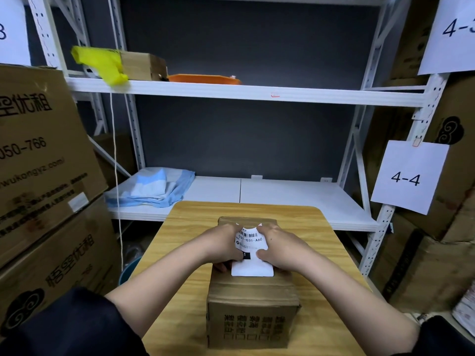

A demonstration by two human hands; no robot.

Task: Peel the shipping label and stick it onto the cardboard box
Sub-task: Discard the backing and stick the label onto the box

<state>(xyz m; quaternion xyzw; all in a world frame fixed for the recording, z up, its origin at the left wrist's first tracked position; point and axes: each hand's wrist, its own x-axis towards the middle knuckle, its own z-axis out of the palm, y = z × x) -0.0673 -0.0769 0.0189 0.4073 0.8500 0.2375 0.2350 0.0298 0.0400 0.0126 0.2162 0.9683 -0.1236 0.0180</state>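
A taped brown cardboard box (253,301) stands on the small wooden table (177,299), with black print on its near side. On top of it lies a white shipping label (250,253) with a barcode and "031-031-A60". My left hand (222,246) holds the label's left edge, thumb on a black patch of the print. My right hand (280,249) grips the right edge. The label's far end curls up between my fingers; its near end lies flat on the box top. Whether the backing is separated I cannot tell.
White metal shelving (246,92) stands behind the table, with folded blue-and-white cloth (154,188) on the lower shelf and a yellow bag, a small carton and an orange tray above. Large cartons (43,160) crowd the left; more cartons and paper signs "4-4" (408,178) hang at right.
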